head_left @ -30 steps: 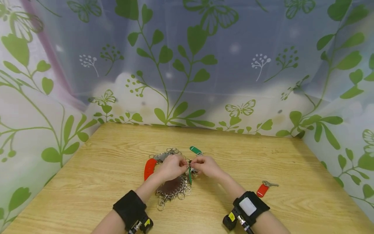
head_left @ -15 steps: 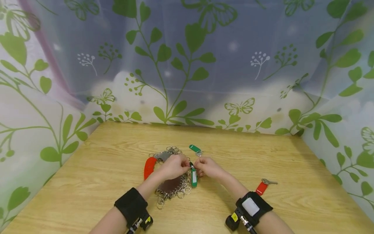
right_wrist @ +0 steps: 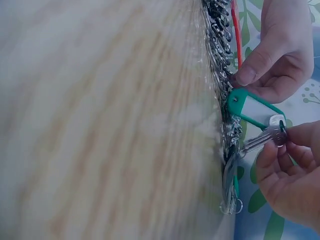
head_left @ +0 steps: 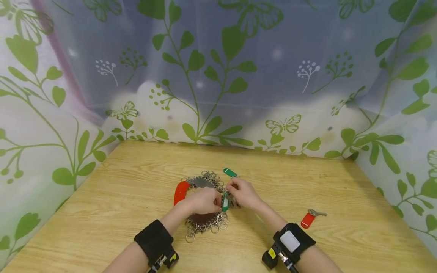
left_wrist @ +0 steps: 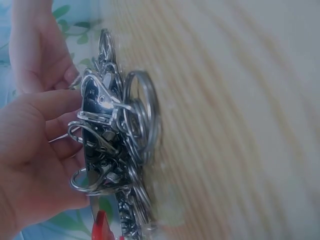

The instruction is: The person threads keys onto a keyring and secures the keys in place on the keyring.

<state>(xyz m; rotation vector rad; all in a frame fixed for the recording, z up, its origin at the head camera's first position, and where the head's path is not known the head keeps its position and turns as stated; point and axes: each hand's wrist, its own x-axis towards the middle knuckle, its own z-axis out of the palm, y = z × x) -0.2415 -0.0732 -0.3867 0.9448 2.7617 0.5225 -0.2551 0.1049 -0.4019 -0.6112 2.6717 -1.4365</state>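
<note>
A key (right_wrist: 262,139) with a green tag (right_wrist: 255,109) is pinched between the thumb and fingers of my right hand (head_left: 244,193). My left hand (head_left: 206,200) is just left of the tag, thumb and fingertips pinching at a metal clasp on the edge of a key rack. That rack (head_left: 201,219) has a dark brown front part, a grey back part and a red curved piece (head_left: 181,192) at its left. Metal clasps (left_wrist: 100,135) and split rings (left_wrist: 142,115) crowd its edge. In the head view my left hand hides the rack's middle.
A second green tag (head_left: 230,172) lies behind my right hand, partly covered by it. Farther right on the wooden table (head_left: 143,182) lies a red tag (head_left: 307,220) with a key (head_left: 317,213). Patterned cloth (head_left: 239,94) encloses the table's back and sides.
The green tag has turned from edge-on to showing its white label. My left hand has shifted along the rack's edge toward me; my right hand stays close to the tag.
</note>
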